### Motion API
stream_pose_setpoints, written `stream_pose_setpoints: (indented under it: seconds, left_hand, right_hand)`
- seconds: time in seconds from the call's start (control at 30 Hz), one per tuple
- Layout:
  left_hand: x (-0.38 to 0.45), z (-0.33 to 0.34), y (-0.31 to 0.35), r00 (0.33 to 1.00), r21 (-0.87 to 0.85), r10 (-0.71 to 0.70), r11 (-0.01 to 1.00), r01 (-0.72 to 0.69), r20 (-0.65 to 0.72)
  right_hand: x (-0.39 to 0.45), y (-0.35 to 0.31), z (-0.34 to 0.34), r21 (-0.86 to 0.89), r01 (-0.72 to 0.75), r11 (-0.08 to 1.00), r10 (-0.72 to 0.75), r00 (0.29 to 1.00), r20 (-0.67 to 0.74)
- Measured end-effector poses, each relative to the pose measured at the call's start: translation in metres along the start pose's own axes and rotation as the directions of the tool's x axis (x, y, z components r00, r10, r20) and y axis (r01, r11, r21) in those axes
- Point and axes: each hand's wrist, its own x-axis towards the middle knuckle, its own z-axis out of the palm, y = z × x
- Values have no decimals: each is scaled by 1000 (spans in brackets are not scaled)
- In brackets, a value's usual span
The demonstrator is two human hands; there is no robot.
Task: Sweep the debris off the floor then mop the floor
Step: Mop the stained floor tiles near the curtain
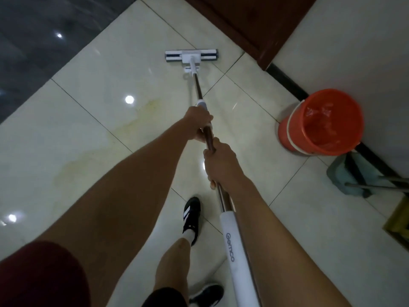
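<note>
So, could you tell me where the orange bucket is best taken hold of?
Take the bucket by its open rim, reaching down from above: it stands upright by the wall, mouth up. Whether the pale band is a handle, I cannot tell.

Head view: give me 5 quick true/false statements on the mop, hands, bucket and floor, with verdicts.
1. Both hands grip the mop pole. True: the left hand is further down the pole, the right hand nearer the person.
2. The mop head is inside the bucket. False: it lies flat on the floor, well apart from the bucket.
3. The bucket is orange and stands by the wall. True.
4. The floor is dark carpet. False: it is pale glossy tile, with a yellowish stain left of the hands.
5. The person is barefoot. False: a black shoe with white stripes shows.
</note>
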Motion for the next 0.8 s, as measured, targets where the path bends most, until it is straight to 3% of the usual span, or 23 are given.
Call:
stream_pose_setpoints:
  seconds: [0.13,0.37,0.8]
  left_hand:
    - [0,6,3,1000,14,-16,1000,15,21]
    - [-29,57,-35,991,-53,-132,990,132,-6]
    - [-151,236,-121,987,-157,-142,979,129,-72]
  right_hand:
    - [0,2,-7,-70,32,997,-31,999,18]
    - [-39,62,-29,-156,46,987,-34,997,76]
    - [-126,238,-150,-236,124,964,-61,964,258]
